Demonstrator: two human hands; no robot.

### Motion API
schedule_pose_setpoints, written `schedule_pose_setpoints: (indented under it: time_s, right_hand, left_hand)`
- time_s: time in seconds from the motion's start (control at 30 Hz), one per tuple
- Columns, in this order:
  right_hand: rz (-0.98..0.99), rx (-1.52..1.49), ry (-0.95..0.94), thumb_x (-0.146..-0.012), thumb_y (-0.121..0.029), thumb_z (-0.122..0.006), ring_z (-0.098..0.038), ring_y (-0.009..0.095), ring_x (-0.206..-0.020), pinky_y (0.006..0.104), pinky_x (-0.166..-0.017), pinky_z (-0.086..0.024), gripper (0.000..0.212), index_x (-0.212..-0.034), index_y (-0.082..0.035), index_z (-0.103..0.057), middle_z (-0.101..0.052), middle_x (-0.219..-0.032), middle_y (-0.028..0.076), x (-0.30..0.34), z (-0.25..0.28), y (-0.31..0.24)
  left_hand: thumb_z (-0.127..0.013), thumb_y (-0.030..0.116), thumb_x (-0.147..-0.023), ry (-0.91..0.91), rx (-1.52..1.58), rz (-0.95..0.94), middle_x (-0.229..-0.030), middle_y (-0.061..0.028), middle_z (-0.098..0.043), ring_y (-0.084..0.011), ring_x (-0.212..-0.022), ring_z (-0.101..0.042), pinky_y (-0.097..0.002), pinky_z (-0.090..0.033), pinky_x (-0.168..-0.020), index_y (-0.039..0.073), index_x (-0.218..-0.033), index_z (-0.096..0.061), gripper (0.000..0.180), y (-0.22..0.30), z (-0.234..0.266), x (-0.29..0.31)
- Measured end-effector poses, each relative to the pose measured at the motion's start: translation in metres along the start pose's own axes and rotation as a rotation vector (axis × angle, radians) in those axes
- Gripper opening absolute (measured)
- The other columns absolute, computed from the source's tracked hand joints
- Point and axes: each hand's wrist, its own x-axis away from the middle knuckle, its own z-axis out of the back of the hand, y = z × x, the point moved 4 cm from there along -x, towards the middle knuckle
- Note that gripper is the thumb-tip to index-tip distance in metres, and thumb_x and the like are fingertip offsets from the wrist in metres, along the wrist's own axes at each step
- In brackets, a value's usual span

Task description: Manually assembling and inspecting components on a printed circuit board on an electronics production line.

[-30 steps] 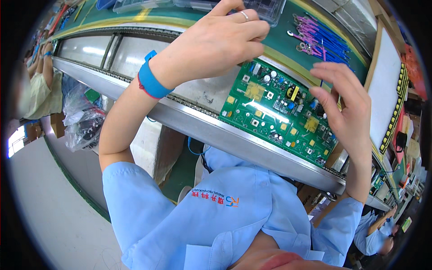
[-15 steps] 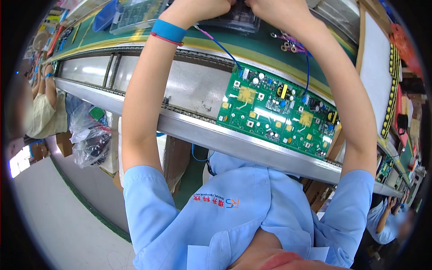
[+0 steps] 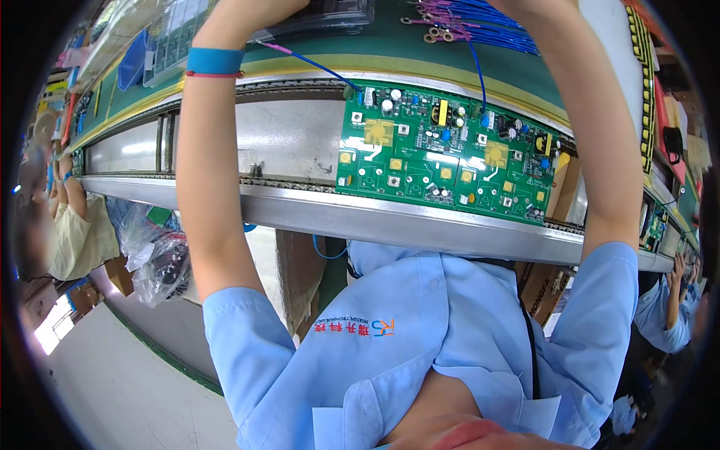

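Note:
Both hands reach to the upper edge of the head view, where their fingers are cut off. My left hand (image 3: 251, 10) is by a dark clear-walled plastic tray (image 3: 330, 16), a blue band around its wrist. Over at the right, my right hand (image 3: 536, 6) is just beyond a bundle of blue wires (image 3: 499, 31) with ring terminals and purple sleeves. Between my forearms a green circuit board (image 3: 427, 169) lies across the conveyor rails, untouched by either hand as far as I can see. Two blue wires (image 3: 319, 67) run up from its far edge.
The metal conveyor rail (image 3: 405, 208) crosses in front of me, with a green bench top (image 3: 390, 52) behind it. A blue bin (image 3: 133, 64) stands at the far left. Clear plastic bags (image 3: 161, 251) hang at the left, and other people work at both sides.
My hands have come apart from above the dark tray, the right one moving rightward to the wires. More of the wire bundle shows. The whole view has shifted, with the board appearing further left.

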Motion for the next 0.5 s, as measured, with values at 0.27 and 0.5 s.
schedule_pose_setpoints:
  time_s: [0.27,0.5]
  right_hand:
    - [-0.229,-0.442,-0.119,-0.073,-0.007,-0.073,-0.054,0.009,-0.081,0.0222,-0.067,-0.043,0.038,-0.106,-0.008,-0.053,-0.060,-0.094,0.004,0.139,0.009,0.041]
    - [-0.093,0.260,-0.103,-0.076,-0.001,-0.071,-0.061,0.022,-0.087,0.0323,-0.077,-0.050,0.043,-0.116,-0.002,-0.055,-0.055,-0.103,0.011,0.210,-0.016,0.046]
  left_hand:
    - [-0.073,0.005,-0.070,0.050,-0.155,-0.090,-0.109,-0.0130,-0.065,-0.0281,-0.101,-0.061,-0.0388,-0.041,-0.094,0.009,-0.125,-0.056,0.058,-0.004,0.014,0.009]
    - [-0.060,0.013,-0.094,0.259,1.394,0.318,-0.113,-0.0117,-0.057,-0.0167,-0.091,-0.061,-0.0240,-0.053,-0.080,-0.001,-0.135,-0.045,0.046,-0.005,0.017,0.047]
